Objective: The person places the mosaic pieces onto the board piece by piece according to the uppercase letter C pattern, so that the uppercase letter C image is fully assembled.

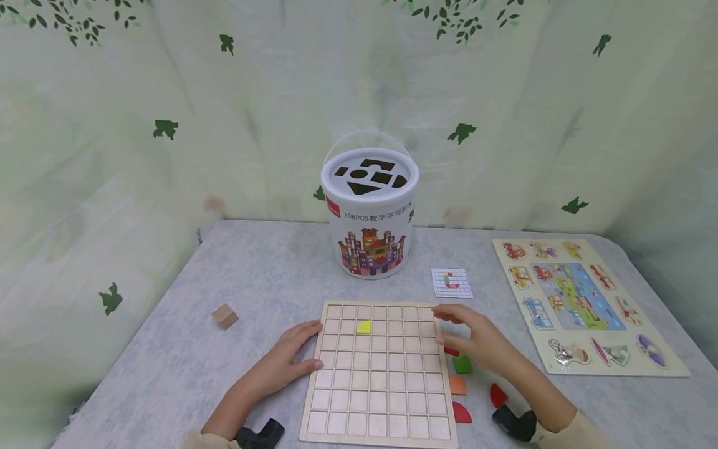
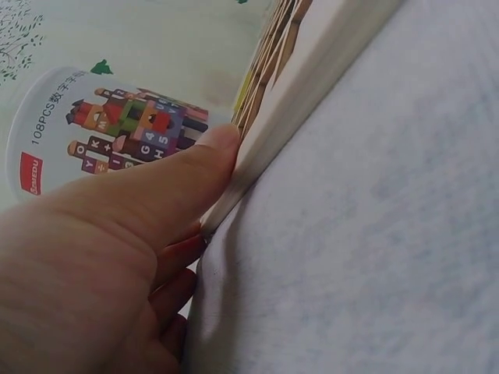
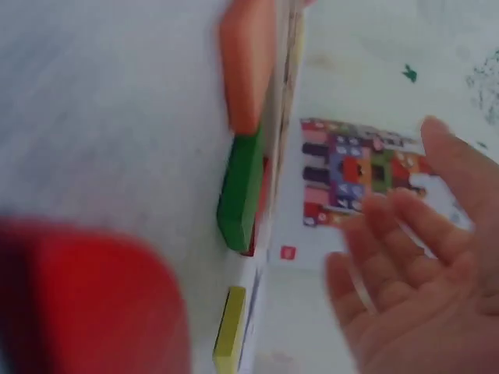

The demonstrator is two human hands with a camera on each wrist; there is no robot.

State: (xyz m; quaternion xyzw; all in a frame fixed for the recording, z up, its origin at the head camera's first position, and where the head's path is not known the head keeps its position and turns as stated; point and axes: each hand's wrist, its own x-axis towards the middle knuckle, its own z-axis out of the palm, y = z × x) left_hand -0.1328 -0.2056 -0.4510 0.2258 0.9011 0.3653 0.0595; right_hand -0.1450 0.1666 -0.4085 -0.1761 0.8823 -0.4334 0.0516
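A wooden grid board (image 1: 376, 378) lies flat, with a yellow quarter-round piece (image 1: 364, 326) in one of its upper cells. My left hand (image 1: 288, 357) touches the board's left edge; in the left wrist view the thumb (image 2: 214, 152) rests against the rim. By the upper right edge, my right hand (image 1: 477, 337) has its fingers loosely bent and holds nothing. Along that side lie a green block (image 1: 462, 365), an orange block (image 1: 457, 385) and red pieces (image 1: 462, 412). A yellow block (image 3: 230, 331) shows beside them in the right wrist view, hidden from the head view.
Behind the board stands a white lidded bucket (image 1: 373, 215). A small pattern card (image 1: 452, 284) lies right of it. Farther right is a picture puzzle board (image 1: 589, 308). A plain wooden block (image 1: 225, 316) sits at left, and a red piece (image 1: 498, 395) near my right wrist.
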